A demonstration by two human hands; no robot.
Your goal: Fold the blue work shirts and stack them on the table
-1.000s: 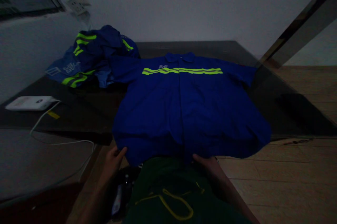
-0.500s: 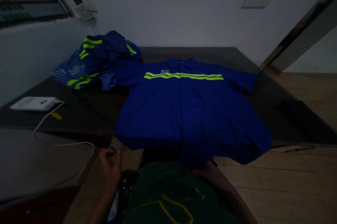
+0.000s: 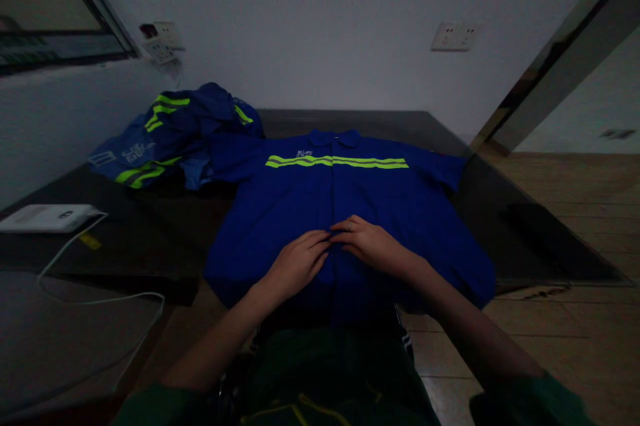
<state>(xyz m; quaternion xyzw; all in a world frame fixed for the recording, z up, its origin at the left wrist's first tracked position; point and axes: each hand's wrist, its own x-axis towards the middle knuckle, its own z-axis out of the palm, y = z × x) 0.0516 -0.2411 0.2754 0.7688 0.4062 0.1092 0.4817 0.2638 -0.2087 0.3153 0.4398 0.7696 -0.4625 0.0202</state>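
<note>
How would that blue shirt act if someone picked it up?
The shirt would probably flop and fold, since its lower edge already sags past the table. It looks light for its size, being one thin, spread-out garment. It seems unlikely to roll, as it lies nearly flat.

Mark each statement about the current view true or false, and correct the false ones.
1. Both the left hand and the right hand are over the front of the spread blue shirt. True.
2. The shirt's chest stripes are red. False: they are yellow-green with a darker line between.
3. A heap of blue clothing lies on the right side of the table. False: it lies on the left side.
4. A white cable runs from the white device. True.
5. The shirt's collar points toward the person. False: it points toward the wall.
</note>
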